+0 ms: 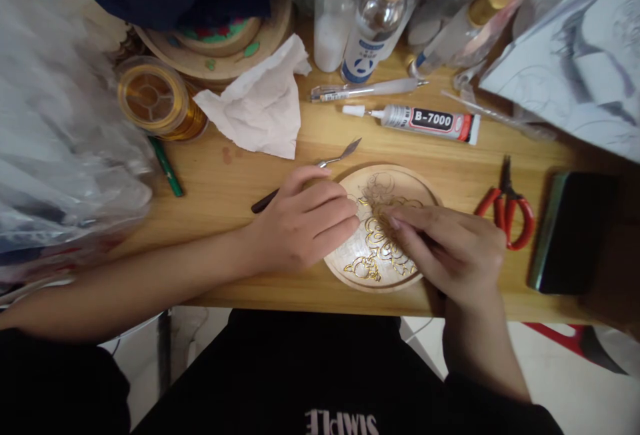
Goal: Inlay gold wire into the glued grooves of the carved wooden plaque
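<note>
A round wooden plate point(350, 265) lies on the table in front of me, with a pencil-drawn pattern partly outlined in gold wire point(365, 268). My left hand point(313, 221) rests over the plate's left rim, its fingers curled together and their tips hidden from view. Above the plate's middle, my right hand point(450, 241) has thumb and forefinger pinched at the pattern. Whatever that pinch holds is too small and blurred to make out. Behind my left hand lies a palette knife point(346, 151) with a dark handle, partly covered by the hand.
Red-handled pliers point(507, 211) and a dark phone point(573, 231) lie to the right. Beyond the plate are a B-7000 glue tube point(425, 121), a pen point(365, 89), bottles point(373, 28) and crumpled tissue point(265, 105). A gold wire spool point(160, 98) stands left, beside plastic sheeting point(60, 115).
</note>
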Tool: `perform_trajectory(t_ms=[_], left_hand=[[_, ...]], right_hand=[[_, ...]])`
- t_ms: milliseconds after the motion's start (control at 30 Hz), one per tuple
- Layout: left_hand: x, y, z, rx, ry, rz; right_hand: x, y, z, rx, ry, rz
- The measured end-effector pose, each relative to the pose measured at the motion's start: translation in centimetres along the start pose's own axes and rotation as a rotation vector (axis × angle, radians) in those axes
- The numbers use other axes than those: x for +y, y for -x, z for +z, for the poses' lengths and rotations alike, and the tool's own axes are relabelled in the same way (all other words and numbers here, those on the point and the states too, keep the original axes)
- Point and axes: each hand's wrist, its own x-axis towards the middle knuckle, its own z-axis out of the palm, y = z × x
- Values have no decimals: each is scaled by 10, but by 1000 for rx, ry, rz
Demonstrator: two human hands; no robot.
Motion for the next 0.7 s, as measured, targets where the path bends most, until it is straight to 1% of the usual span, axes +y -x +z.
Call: perform_trajectory(t_ms=[233, 400, 567, 700], left_hand=[[0, 1, 2, -15, -3, 35], [-2, 1, 3, -4, 24, 69], [-4, 0, 2, -39, 94, -5], [-6, 2, 6, 3, 147, -20]], right_hand=[[3, 2, 0, -18, 33, -22], [3, 0, 0, -27, 30, -40], [3, 1, -2, -9, 13, -3], [2, 0, -2, 3, -6, 16]])
